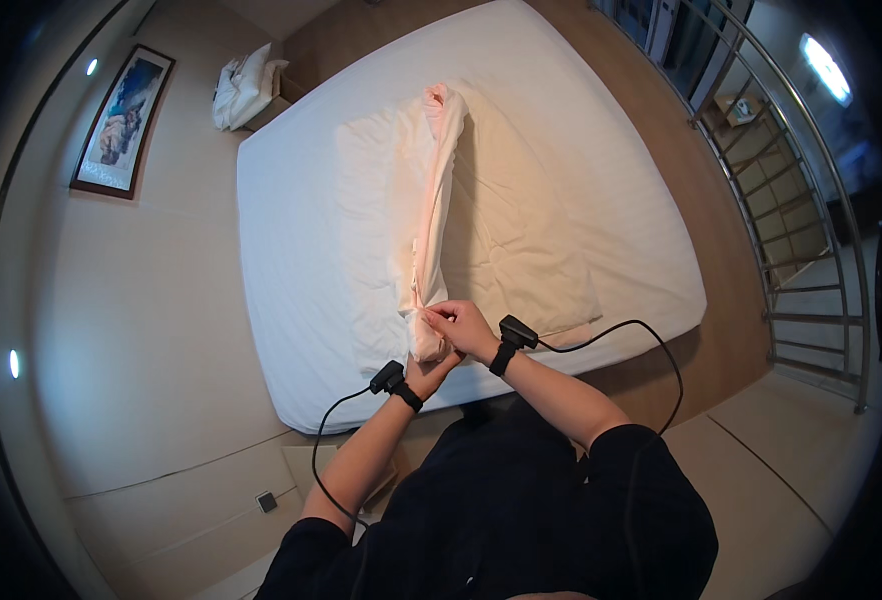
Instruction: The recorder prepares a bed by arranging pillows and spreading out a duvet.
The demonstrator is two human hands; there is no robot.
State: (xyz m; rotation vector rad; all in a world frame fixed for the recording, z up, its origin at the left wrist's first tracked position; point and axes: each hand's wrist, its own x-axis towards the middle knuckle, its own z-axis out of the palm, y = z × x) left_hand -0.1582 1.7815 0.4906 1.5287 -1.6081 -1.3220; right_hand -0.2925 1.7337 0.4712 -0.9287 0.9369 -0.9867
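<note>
A cream quilt [519, 247] lies spread on the white-sheeted mattress [291, 255] before me. Across its middle, a pale pink and white fabric cover [433, 225] is gathered into a long narrow roll running away from me. My right hand [465, 327] pinches the pink edge near the roll's close end, thumb against fingers. Underneath that same end, my left hand [429, 373] supports the bunched fabric; its fingertips are partly hidden by the cloth. Small white pieces, too small to identify, show along the edge just beyond my fingers.
White pillows [244, 86] are piled beyond the bed's far left corner. A framed picture [124, 124] hangs on the left wall. Metal railing [793, 172] stands beyond the wooden bed platform [636, 142] at right. Black cables [677, 360] run from devices strapped to both wrists.
</note>
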